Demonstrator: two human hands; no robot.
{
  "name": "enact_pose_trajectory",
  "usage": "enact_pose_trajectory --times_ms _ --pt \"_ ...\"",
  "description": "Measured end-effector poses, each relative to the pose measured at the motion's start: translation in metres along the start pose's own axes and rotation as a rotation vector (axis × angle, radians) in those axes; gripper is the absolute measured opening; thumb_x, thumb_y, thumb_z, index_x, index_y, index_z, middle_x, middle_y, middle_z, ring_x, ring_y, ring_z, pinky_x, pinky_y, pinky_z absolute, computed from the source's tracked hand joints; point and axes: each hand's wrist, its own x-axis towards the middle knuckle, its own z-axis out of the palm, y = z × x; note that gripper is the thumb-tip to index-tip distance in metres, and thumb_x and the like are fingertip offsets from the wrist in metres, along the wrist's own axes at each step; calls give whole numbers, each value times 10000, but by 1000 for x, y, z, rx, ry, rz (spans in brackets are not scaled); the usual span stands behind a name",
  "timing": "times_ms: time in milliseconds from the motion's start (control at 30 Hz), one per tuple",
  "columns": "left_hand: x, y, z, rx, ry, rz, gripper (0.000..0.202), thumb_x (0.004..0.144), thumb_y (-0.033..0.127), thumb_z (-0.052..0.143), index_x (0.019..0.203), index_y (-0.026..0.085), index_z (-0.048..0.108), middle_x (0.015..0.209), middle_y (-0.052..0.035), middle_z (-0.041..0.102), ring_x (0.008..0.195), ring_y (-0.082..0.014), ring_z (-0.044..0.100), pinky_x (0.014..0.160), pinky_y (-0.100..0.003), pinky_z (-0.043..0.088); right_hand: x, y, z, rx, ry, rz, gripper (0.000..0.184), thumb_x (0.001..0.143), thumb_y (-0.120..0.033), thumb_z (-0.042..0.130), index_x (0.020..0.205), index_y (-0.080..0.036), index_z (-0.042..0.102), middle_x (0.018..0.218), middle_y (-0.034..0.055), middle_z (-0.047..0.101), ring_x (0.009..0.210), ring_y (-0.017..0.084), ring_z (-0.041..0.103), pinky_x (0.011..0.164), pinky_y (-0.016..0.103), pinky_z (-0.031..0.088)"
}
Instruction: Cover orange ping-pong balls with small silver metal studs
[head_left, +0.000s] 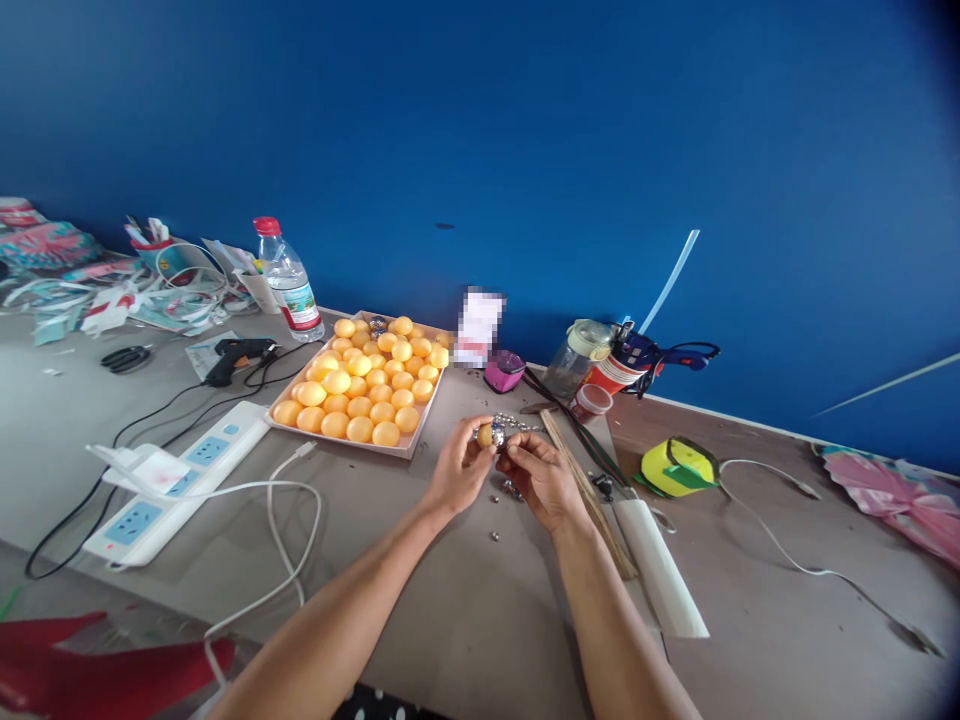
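Note:
My left hand [459, 468] is closed around an orange ball [486, 436], with shiny silver pieces on its right side. The fingers of my right hand [544, 478] are pinched together against that silver side. Whatever sits between the right fingertips is too small to make out. Behind both hands lies a cluster of silver beads [521, 424]. A loose silver bead [495, 537] rests on the table in front of the hands. To the left, a shallow box [411, 452] holds several orange balls [360, 407], with silver-covered ones at its back.
At left are a power strip [161, 490] with a white cable, a hot glue gun [236, 360], scissors [126, 358] and a water bottle [292, 285]. Right of my hands are wooden sticks [592, 500], a white roll [660, 570], a jar [577, 355] and a yellow-green tape roll [679, 467].

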Motion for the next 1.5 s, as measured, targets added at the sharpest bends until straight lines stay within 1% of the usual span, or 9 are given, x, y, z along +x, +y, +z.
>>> enact_pose_trajectory --times_ms 200,367,533,667,833,967,1067,1267,1500 --pt "-1 3 2 63 -26 35 339 817 243 534 1149 179 514 1038 -84 576 867 -164 563 725 -253 464 0 -3 0 -10 11 23 198 590 -266 757 648 -183 587 567 -41 567 545 89 501 566 215 384" --pt "-1 5 2 59 -19 22 325 814 228 533 1135 176 521 1040 -82 573 883 -167 561 733 -249 462 0 -5 -2 -18 2 48 215 565 -263 772 654 -175 598 582 -39 569 557 91 511 583 226 394" --pt "-1 2 2 89 -32 56 322 819 204 516 1140 180 514 1081 -88 555 922 -173 555 769 -263 463 1 -3 -4 -21 35 66 244 530 -265 792 654 -174 603 579 -46 566 538 87 519 575 228 401" --pt "-1 0 3 127 -29 96 318 813 182 511 1132 179 517 1072 -87 549 942 -176 550 788 -273 464 1 -3 -6 -61 72 83 273 507 -271 800 658 -171 596 576 -46 570 519 91 529 545 228 393" --pt "-3 1 4 162 -30 104 316 807 166 508 1123 173 524 1077 -92 553 954 -179 548 781 -274 470 1 -4 -8 -94 63 77 282 513 -280 796 661 -169 582 567 -45 574 518 90 528 538 223 392" --pt "-3 0 4 188 -33 104 321 809 166 507 1129 176 519 1085 -91 560 947 -179 555 766 -270 473 2 -4 -8 -65 49 85 307 511 -260 799 681 -183 556 575 -51 579 512 94 531 526 222 390" --pt "-3 -1 3 190 -40 73 321 815 179 507 1136 178 515 1081 -88 572 940 -180 562 750 -265 475 3 -4 -10 -37 39 99 338 507 -252 807 701 -192 537 597 -55 589 510 93 538 532 226 402" --pt "-3 -2 3 170 -64 57 321 817 191 510 1138 180 515 1088 -88 568 952 -185 559 768 -271 470 5 -6 -15 -35 -6 167 346 499 -254 821 682 -183 536 585 -52 590 506 97 546 534 239 424" --pt "-4 -6 3 153 -80 101 322 816 225 535 1135 186 550 1072 -98 566 968 -203 543 826 -305 449 5 -6 -17 -140 56 147 315 487 -267 816 626 -167 551 561 -38 601 528 102 561 576 251 461"
